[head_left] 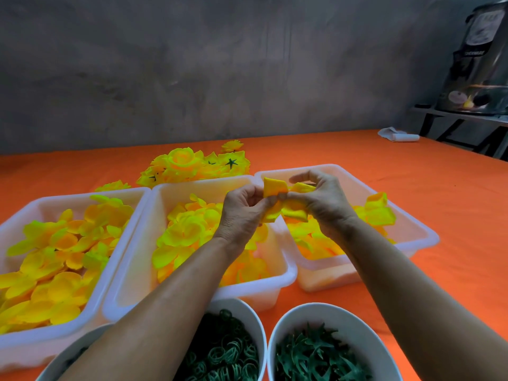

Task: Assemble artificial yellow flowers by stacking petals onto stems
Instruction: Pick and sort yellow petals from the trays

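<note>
Yellow fabric petal piece [277,200] — crumpled, held aloft between middle and right petal bins.

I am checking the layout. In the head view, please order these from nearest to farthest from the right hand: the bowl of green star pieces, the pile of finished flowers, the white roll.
From the right hand:
1. Pile of finished flowers, behind the bins, left.
2. Bowl of green star pieces, near edge, below.
3. White roll, far right corner.

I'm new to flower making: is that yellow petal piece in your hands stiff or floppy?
Probably floppy: the yellow petal piece folds and creases between the left hand and right hand. Likely very light, since fingertips alone hold it. Loose petals in the middle tub keep cupped shapes, so perhaps slightly springy.
</note>
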Tool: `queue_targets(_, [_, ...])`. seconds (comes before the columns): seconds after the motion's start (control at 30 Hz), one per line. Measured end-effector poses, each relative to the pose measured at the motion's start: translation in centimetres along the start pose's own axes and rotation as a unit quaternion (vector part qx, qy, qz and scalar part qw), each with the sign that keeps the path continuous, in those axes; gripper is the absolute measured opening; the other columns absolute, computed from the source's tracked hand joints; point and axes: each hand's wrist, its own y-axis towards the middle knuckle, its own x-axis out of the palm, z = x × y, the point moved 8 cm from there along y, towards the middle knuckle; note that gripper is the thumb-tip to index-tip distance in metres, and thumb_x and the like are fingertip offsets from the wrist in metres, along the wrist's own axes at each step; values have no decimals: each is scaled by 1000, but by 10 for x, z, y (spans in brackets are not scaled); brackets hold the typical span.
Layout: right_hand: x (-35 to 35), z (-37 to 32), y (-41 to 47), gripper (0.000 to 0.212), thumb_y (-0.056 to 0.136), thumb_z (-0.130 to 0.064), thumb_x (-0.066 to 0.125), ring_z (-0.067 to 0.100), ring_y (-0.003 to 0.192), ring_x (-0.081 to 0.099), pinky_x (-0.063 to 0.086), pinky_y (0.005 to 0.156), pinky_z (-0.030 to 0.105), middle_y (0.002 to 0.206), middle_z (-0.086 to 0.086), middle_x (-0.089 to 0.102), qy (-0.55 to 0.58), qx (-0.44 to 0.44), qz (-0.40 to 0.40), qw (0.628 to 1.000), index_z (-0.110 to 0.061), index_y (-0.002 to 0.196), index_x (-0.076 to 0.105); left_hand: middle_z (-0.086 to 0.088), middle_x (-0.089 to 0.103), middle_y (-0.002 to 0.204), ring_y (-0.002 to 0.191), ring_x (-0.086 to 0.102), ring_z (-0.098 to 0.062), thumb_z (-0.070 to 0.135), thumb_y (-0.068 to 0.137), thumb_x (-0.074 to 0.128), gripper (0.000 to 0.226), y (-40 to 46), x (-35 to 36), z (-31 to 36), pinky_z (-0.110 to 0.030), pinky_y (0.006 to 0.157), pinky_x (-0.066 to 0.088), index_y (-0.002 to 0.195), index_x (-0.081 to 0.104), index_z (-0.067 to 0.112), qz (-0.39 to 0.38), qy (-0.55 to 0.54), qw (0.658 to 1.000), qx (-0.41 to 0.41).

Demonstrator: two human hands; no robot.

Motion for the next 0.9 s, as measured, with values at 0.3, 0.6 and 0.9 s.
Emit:
queue_targets(0.3, [16, 30, -3, 6, 85, -6, 62, 14, 58, 68, 53, 48, 25, 70, 5, 71, 205, 161, -107, 960, -8, 87, 67, -13, 57, 73, 67, 48, -18, 7, 89, 62, 9, 2, -11, 4, -26, 53, 42, 87, 62, -2, 61, 26, 997, 30])
queue_targets(0.6, [-3, 41, 6, 16, 83, -33, 65, 10, 70, 62, 46, 61, 23, 83, 0, 71, 123, 132, -64, 982, -17, 82, 68, -12, 64, 83, 63, 61, -15, 5, 92, 57, 10, 1, -15, 7, -22, 46, 50, 99, 60, -1, 83, 16, 996, 36])
queue_targets(0.9, [9, 38, 3, 9, 79, -10, 65, 13, 62, 68, 55, 57, 26, 72, 1, 73, 153, 94, -113, 977, -12, 84, 72, -12, 61, 77, 61, 57, -16, 3, 92, 57, 13, 0, -7, 4, -22, 44, 49, 99, 59, -8, 40, 3, 999, 12])
